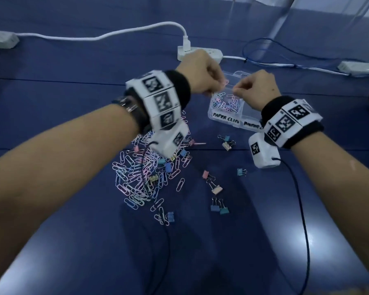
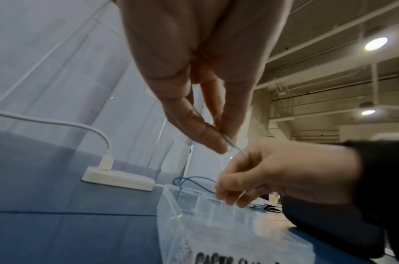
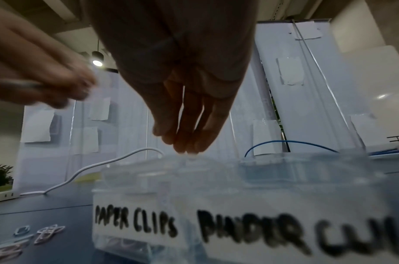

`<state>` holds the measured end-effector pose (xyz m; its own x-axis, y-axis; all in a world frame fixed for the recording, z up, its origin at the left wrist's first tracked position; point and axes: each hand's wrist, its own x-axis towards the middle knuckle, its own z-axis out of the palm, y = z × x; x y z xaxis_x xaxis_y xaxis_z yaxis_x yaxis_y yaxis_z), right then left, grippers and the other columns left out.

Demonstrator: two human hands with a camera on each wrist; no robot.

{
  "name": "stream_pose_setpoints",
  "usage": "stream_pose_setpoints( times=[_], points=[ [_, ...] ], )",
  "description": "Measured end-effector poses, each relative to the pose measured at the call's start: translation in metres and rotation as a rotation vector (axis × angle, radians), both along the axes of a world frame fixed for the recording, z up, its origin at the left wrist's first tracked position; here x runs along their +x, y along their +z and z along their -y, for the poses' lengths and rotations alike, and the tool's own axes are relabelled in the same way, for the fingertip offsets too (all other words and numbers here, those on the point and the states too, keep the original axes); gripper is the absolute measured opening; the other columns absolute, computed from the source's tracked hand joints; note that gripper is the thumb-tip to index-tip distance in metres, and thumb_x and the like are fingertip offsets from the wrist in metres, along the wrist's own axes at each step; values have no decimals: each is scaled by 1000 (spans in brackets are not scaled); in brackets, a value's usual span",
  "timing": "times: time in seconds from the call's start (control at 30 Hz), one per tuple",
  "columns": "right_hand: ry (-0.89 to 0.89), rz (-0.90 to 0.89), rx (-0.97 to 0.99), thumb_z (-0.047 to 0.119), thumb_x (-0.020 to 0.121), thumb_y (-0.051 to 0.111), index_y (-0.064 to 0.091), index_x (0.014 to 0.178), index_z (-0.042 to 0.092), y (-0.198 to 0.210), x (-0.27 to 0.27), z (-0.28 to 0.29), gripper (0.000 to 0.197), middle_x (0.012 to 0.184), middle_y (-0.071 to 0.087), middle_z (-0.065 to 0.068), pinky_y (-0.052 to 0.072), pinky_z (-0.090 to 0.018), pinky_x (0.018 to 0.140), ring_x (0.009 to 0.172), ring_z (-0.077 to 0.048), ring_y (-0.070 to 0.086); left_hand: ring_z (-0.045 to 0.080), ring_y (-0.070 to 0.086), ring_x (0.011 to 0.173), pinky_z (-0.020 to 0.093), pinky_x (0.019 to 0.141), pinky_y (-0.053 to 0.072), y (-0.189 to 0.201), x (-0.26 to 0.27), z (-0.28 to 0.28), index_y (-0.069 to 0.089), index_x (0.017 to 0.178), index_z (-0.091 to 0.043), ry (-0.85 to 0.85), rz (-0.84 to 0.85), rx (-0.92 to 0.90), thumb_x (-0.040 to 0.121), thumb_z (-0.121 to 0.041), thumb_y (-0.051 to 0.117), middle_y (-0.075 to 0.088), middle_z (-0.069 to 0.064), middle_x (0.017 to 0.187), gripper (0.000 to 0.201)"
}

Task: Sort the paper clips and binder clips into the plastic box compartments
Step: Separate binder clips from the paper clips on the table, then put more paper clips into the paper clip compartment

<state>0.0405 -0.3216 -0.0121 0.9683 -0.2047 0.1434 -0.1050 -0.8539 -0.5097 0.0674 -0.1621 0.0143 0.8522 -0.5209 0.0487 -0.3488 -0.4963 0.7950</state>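
A clear plastic box [image 1: 224, 119] stands on the blue table, labelled PAPER CLIPS on the left and BINDER CLIPS on the right. Its left compartment holds several pastel paper clips [image 1: 226, 103]. My left hand [image 1: 216, 88] hovers over that compartment, thumb and finger pinching a thin paper clip [image 2: 231, 145]. My right hand [image 1: 235, 91] is close beside it over the box, fingertips [image 3: 185, 146] bunched and pointing down, seemingly pinching a wire clip [image 2: 241, 194]. A loose pile of paper clips [image 1: 141, 177] lies near left, with binder clips [image 1: 216, 189] scattered to its right.
A white power strip [image 1: 200, 53] with a plugged white cable sits just behind the box. A blue cable [image 1: 264, 52] loops at the back right. More strips lie at far left [image 1: 0, 39] and far right [image 1: 358, 68]. A dark wrist cord [image 1: 303, 209] trails across the table.
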Motion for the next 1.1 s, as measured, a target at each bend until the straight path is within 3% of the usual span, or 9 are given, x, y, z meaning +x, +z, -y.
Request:
stream_pose_setpoints(
  times=[0.1,0.2,0.3,0.4,0.53,0.6,0.73,0.83,1.1],
  points=[
    [-17,19,51,8,80,65,71,92,0,-2,-5,9,15,96,70,-20,51,-36,88,79,-18,57,0,56,40,13,55,55,-8,20,30,70,97,2,54,-31,0,77,2,67,59,-5,56,21],
    [-45,40,170,2,76,69,70,88,-1,-6,-5,15,13,86,67,-18,54,-25,70,61,-13,56,8,57,56,27,76,58,-18,31,49,71,99,-1,53,-15,86,79,-2,66,59,-3,64,21],
    [-60,73,184,2,75,69,70,84,2,-9,-6,18,10,79,63,-11,50,-19,67,46,4,53,14,61,79,19,77,46,-24,31,55,69,109,-6,0,27,213,84,-12,63,69,3,91,26],
    [-36,98,127,5,76,68,69,86,3,-5,-18,13,10,79,62,-7,45,-14,64,51,3,51,17,60,106,20,78,40,-30,31,58,67,112,-10,-51,64,300,86,-16,61,67,5,115,27],
    [132,-46,57,13,77,68,68,83,11,6,-55,-9,6,72,61,2,41,-6,58,59,1,54,13,56,79,22,73,42,-32,29,58,73,99,-10,-72,115,357,76,-6,70,70,7,91,23],
    [247,-212,-2,20,75,71,67,82,16,10,-74,-25,8,75,64,2,43,-14,63,68,-7,58,11,55,69,22,72,43,-32,27,56,74,96,-8,-80,120,376,75,-3,70,65,1,72,22],
    [482,-384,-71,21,74,73,68,94,13,11,-102,-56,22,76,60,7,39,-11,60,65,-2,53,20,64,102,26,87,49,-29,21,53,71,104,-6,-141,159,372,83,7,50,70,11,106,32],
    [609,-413,-122,21,75,73,64,108,16,4,-108,-72,35,98,63,4,32,-14,64,82,-6,51,21,60,110,26,91,47,-18,15,43,67,112,-8,-192,214,392,84,8,45,66,11,118,39],
    [666,-538,-283,28,78,69,50,126,12,-12,-96,-98,54,128,51,-8,41,-30,92,116,-22,48,15,59,79,26,79,47,-3,-33,-54,69,99,-17,-317,122,708,79,-18,70,61,-8,75,21]
  ],
)
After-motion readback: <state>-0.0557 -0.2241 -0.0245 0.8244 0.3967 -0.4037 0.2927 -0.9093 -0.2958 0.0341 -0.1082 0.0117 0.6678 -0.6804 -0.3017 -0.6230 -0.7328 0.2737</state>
